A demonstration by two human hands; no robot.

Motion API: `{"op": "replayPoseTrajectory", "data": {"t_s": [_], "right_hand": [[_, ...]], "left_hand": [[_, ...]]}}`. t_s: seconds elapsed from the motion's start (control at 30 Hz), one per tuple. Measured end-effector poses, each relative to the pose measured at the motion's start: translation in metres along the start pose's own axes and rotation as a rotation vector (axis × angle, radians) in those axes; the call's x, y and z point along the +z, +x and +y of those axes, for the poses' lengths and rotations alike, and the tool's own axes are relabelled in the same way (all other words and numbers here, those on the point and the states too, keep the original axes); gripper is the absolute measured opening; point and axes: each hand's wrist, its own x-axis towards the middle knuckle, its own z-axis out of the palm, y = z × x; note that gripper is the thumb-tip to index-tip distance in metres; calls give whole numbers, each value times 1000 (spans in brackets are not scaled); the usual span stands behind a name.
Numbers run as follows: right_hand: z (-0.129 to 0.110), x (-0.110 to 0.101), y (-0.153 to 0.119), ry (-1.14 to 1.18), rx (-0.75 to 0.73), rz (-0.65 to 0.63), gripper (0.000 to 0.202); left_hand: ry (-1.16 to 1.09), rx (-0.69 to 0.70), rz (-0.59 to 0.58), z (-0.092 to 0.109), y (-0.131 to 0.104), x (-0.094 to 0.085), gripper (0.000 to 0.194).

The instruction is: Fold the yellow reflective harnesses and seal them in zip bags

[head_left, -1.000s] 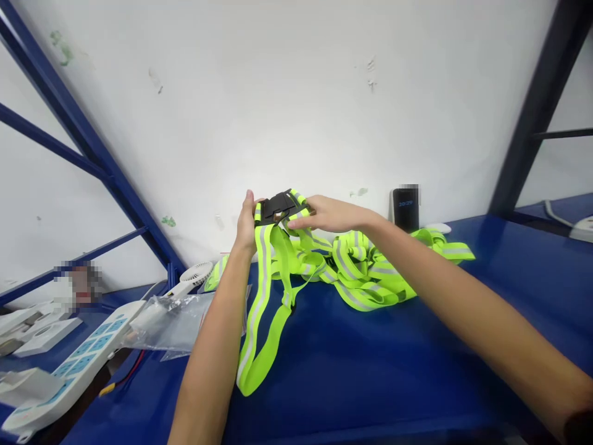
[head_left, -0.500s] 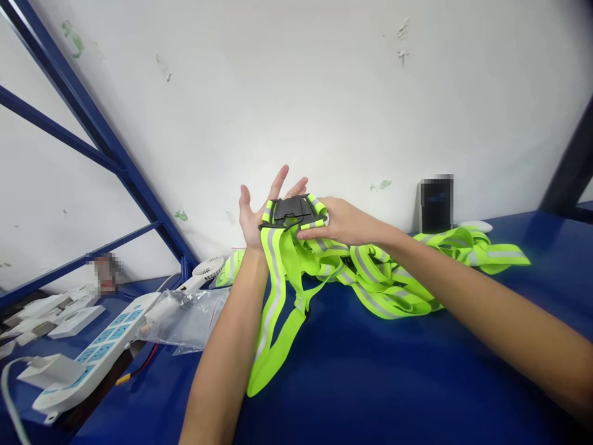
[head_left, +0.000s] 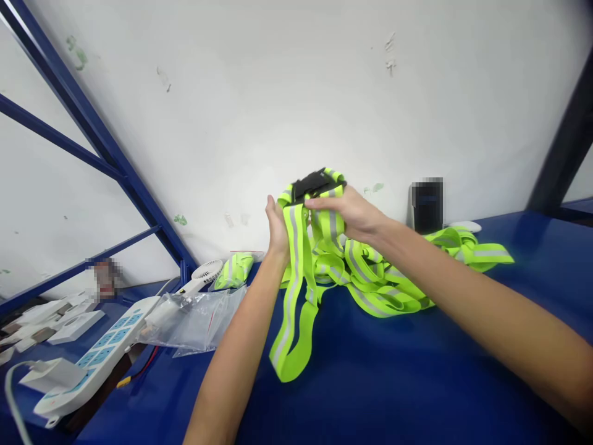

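Holding black plastic buckle (head_left: pixel 311 183) in right hand (head_left: pixel 357 214); touching neon-yellow fabric strap (head_left: pixel 293 269) with left hand (head_left: pixel 278 235), cannot tell if gripping; might snag below hands if tugged.

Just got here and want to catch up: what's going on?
A person holds up a black buckle with neon-yellow straps above a blue table. The right grip clasps one end; the left grip, partly hidden by straps, is at the other. A strap loop hangs below, and a strap heap lies on the table.
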Motion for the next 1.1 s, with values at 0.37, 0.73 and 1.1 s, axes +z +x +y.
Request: {"op": "replayPoseTrajectory", "data": {"t_s": [0.37,0.73,1.1], "right_hand": [[-9,13,1,337,-121,131,32],[-42,-34,0,-435,-277,0,30],[-55,-15,-17,-591,-658,133,31]], "left_hand": [[257,52,-555,-14,-19,22,60],[474,-6,-372,43,-5,-22,31],[446,-211,-941,44,-27,-17,48]]}}
